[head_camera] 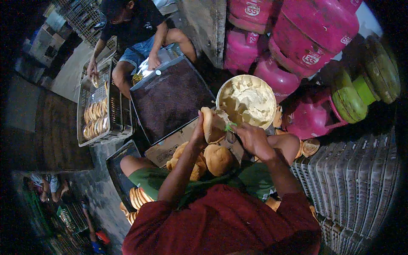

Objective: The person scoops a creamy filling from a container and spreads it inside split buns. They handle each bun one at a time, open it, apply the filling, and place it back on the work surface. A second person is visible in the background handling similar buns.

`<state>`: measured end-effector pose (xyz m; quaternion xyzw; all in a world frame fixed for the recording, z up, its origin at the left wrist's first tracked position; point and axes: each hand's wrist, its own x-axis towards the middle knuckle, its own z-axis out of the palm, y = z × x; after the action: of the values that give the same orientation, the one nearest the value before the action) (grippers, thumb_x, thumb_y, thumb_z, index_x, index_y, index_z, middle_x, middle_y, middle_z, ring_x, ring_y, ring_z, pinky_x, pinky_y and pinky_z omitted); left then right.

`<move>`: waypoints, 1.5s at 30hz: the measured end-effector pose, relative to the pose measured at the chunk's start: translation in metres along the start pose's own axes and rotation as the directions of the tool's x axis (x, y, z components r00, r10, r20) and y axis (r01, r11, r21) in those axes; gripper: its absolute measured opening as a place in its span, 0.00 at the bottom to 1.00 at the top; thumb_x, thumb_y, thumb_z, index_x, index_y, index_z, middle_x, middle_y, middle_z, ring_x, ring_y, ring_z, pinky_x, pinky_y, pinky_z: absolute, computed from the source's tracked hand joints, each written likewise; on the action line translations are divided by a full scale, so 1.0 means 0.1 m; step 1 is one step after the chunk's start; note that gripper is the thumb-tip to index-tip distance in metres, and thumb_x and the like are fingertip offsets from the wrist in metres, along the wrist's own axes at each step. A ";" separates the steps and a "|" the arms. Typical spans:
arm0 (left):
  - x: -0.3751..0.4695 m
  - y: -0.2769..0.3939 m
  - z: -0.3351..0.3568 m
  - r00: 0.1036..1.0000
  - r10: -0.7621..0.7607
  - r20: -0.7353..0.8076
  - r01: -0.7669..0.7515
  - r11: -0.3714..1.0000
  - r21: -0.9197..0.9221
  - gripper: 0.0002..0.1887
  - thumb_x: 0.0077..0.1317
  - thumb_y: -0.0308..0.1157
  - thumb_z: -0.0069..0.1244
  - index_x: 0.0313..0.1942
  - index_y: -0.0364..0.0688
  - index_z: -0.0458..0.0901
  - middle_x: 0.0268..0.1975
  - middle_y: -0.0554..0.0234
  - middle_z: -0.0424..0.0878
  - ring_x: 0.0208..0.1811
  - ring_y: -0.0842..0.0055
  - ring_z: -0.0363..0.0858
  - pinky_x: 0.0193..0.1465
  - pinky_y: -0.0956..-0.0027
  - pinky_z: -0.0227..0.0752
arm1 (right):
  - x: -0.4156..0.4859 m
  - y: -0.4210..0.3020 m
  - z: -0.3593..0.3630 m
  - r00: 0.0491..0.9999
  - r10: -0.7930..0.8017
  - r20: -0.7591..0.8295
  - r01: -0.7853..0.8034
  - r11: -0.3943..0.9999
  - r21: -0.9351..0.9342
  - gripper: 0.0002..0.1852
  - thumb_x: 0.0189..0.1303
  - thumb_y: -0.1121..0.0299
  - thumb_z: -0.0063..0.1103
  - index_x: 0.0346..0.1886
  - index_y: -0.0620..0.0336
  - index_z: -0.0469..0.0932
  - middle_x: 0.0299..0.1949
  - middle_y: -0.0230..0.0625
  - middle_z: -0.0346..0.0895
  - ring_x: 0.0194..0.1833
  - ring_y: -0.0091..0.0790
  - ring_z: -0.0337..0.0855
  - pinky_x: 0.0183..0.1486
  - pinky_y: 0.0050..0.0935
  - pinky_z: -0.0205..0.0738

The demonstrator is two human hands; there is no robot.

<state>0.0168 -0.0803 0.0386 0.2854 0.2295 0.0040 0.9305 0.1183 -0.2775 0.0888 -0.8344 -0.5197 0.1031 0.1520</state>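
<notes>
My left hand point(199, 133) holds a round bun point(207, 123) on its edge, with the cut side facing right. In my right hand point(254, 139) is a spreading tool with a green handle point(229, 126). Its blade lies against the bun's cut face and carries some pale cream. Just beyond my right hand stands a round tub point(223, 92) of whipped-looking cream point(253, 97). Several golden buns point(218, 159) rest before my lap, beside a cardboard sheet point(162, 152).
A dark-topped tray or box point(172, 98) lies ahead. Beyond it, a seated person point(137, 32) reaches into a plastic crate point(111, 127) of packed buns point(95, 110). Pink gas cylinders point(315, 35) are piled front right. Stacked grey crates point(347, 178) stand right; more buns point(138, 199) lie left.
</notes>
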 end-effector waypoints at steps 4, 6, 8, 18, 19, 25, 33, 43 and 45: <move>0.16 -0.09 -0.35 0.994 0.027 -0.107 -0.016 0.995 0.096 0.42 0.67 0.71 0.28 0.63 0.42 0.68 0.55 0.50 0.78 0.53 0.60 0.80 0.55 0.57 0.77 | -0.31 -0.01 -0.07 0.986 -0.166 0.001 0.166 0.986 0.010 0.22 0.59 0.74 0.53 0.58 0.53 0.78 0.40 0.43 0.78 0.41 0.50 0.81 0.41 0.44 0.76; 0.08 -0.09 -0.46 0.999 -0.031 -0.042 0.035 0.995 0.096 0.41 0.68 0.69 0.29 0.62 0.42 0.69 0.53 0.52 0.79 0.51 0.63 0.82 0.53 0.60 0.78 | -0.36 0.10 -0.20 0.975 -0.217 0.044 0.205 0.960 0.190 0.22 0.58 0.76 0.55 0.58 0.56 0.78 0.38 0.43 0.79 0.39 0.48 0.81 0.40 0.41 0.75; 0.00 -0.01 -0.50 0.999 -0.043 -0.013 0.044 0.989 0.142 0.39 0.69 0.67 0.30 0.61 0.41 0.69 0.52 0.53 0.80 0.49 0.65 0.82 0.51 0.62 0.78 | -0.35 0.26 -0.21 0.997 -0.080 0.010 0.067 0.896 0.439 0.21 0.58 0.78 0.57 0.57 0.60 0.78 0.35 0.44 0.79 0.36 0.43 0.79 0.40 0.36 0.74; -0.11 0.07 -0.48 0.992 -0.084 0.091 0.068 0.982 0.175 0.28 0.73 0.58 0.36 0.50 0.40 0.76 0.43 0.59 0.82 0.42 0.74 0.82 0.45 0.69 0.79 | -0.06 0.37 -0.07 0.981 -0.177 -0.085 0.196 0.843 0.502 0.21 0.60 0.79 0.56 0.58 0.62 0.76 0.39 0.49 0.82 0.35 0.40 0.83 0.41 0.34 0.75; -0.08 0.06 -0.52 0.995 -0.077 0.060 0.066 0.985 0.157 0.29 0.73 0.58 0.36 0.50 0.40 0.76 0.43 0.59 0.82 0.43 0.74 0.82 0.46 0.68 0.79 | -0.14 0.39 -0.08 0.985 -0.167 -0.041 0.162 0.824 0.542 0.21 0.60 0.79 0.56 0.58 0.62 0.76 0.39 0.48 0.82 0.36 0.39 0.83 0.42 0.34 0.75; 0.07 0.19 -0.68 0.988 0.145 -0.049 -0.145 0.989 0.001 0.25 0.71 0.49 0.47 0.58 0.39 0.73 0.50 0.59 0.81 0.51 0.70 0.80 0.54 0.65 0.75 | -0.38 0.74 0.36 0.938 0.314 0.149 -0.239 0.270 0.933 0.20 0.67 0.75 0.53 0.62 0.68 0.72 0.37 0.39 0.81 0.32 0.26 0.79 0.29 0.25 0.75; 0.74 0.57 -2.17 0.320 0.932 -0.168 0.098 0.144 0.985 0.19 0.62 0.32 0.59 0.49 0.35 0.75 0.45 0.46 0.83 0.46 0.60 0.84 0.50 0.56 0.77 | -0.11 0.68 0.72 0.888 0.455 0.070 -0.139 0.120 0.983 0.23 0.67 0.72 0.54 0.64 0.69 0.68 0.36 0.37 0.80 0.31 0.27 0.78 0.32 0.25 0.74; 1.37 1.27 -2.15 0.811 0.403 -0.425 0.584 -0.498 0.641 0.30 0.67 0.48 0.49 0.65 0.42 0.65 0.48 0.44 0.82 0.47 0.57 0.85 0.46 0.50 0.79 | -0.14 0.61 0.57 0.839 0.537 0.090 -0.236 0.209 0.949 0.22 0.67 0.74 0.52 0.64 0.67 0.69 0.36 0.36 0.80 0.28 0.25 0.76 0.30 0.24 0.73; 1.20 1.09 -1.82 0.638 0.674 -0.373 0.720 -0.351 0.599 0.34 0.66 0.52 0.47 0.68 0.45 0.62 0.47 0.41 0.83 0.45 0.55 0.86 0.46 0.51 0.79 | -0.22 0.64 0.62 0.829 0.555 0.064 -0.246 0.260 0.934 0.21 0.67 0.74 0.52 0.64 0.66 0.70 0.36 0.36 0.80 0.27 0.25 0.76 0.30 0.23 0.72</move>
<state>0.0599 0.1243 -0.0872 0.8640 0.4940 -0.0942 0.0223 0.1411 -0.3149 0.0078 -0.7159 -0.1140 0.2893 0.6252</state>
